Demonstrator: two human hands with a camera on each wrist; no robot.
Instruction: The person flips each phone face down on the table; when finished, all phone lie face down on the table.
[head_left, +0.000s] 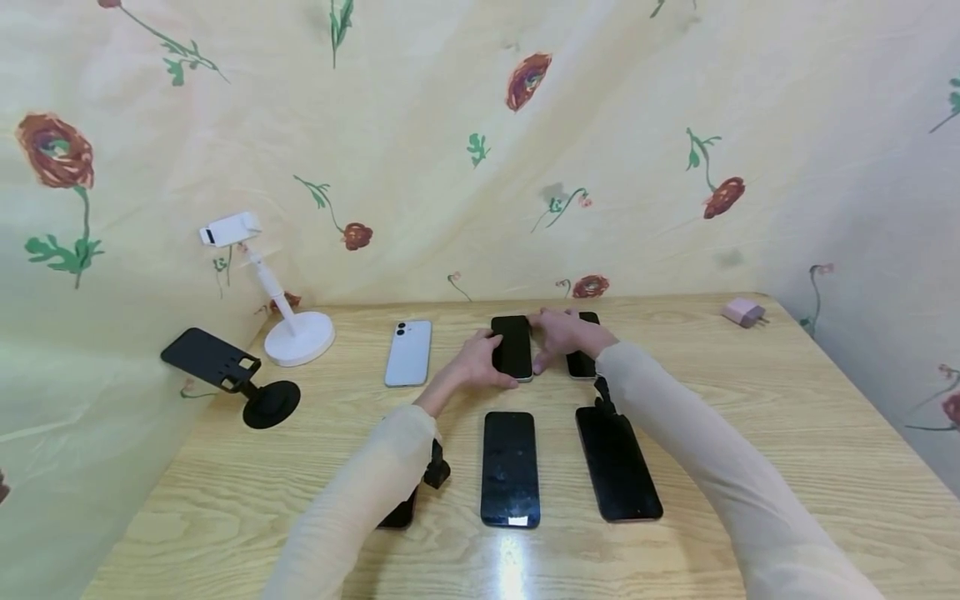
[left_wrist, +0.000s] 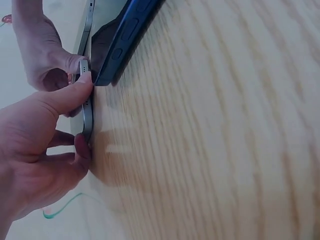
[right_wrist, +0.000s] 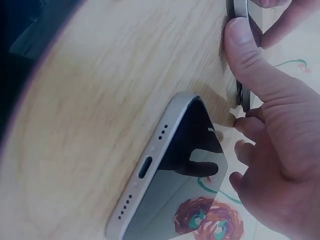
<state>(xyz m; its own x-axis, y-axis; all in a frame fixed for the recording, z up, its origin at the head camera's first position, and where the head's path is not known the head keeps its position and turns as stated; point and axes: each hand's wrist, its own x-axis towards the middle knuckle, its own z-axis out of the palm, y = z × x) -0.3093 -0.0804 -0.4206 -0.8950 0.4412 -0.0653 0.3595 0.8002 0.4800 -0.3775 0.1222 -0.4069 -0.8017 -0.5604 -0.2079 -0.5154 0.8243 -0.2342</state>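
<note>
In the head view, a black-screened smartphone (head_left: 513, 350) lies face up in the back row between my two hands. My left hand (head_left: 477, 362) grips its left side, thumb at the near end. From the right, my right hand (head_left: 561, 333) holds the opposite side, its thumb (right_wrist: 242, 37) against the phone's edge in the right wrist view. The left wrist view shows the phone's metal edge (left_wrist: 87, 120) between my left thumb and curled fingers. A second dark-screened phone (head_left: 581, 367) lies partly hidden under my right hand and wrist.
A white phone (head_left: 407, 353) lies back down at left. Nearer are dark phones (head_left: 510, 471), (head_left: 618, 467) and one (head_left: 400, 512) half under my left sleeve. A white stand (head_left: 298, 337) and black stand (head_left: 272, 404) are at left; a pink charger (head_left: 743, 312) sits back right.
</note>
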